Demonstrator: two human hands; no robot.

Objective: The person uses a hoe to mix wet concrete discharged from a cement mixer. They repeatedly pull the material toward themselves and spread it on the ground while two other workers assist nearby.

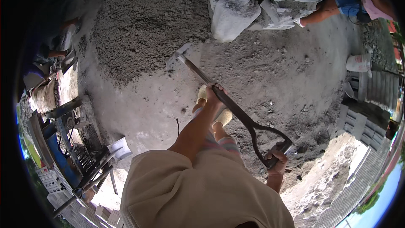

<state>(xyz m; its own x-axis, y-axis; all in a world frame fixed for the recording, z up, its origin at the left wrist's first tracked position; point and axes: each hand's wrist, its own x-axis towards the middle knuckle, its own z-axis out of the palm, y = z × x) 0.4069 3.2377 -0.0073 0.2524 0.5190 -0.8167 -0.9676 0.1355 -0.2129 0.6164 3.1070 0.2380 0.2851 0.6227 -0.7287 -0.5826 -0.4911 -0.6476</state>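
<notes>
Over the dusty grey floor (pixel 143 120) slants a long-shafted shovel (pixel 237 109) with a dark D-shaped handle (pixel 254 139), its metal blade (pixel 177 57) at the near edge of a grey, grainy heap (pixel 143 25). The left hand (pixel 216 93) is clamped on the shaft (pixel 197 71), the right hand (pixel 277 159) on the handle. A white bucket (pixel 357 63) sits near the floor's right edge.

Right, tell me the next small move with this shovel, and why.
I'd probably nudge the shovel blade forward into the grey pile: it sits at the pile's near edge, and the grip looks firm, with the left hand closed around the shaft and the right hand on the forked handle.
</notes>
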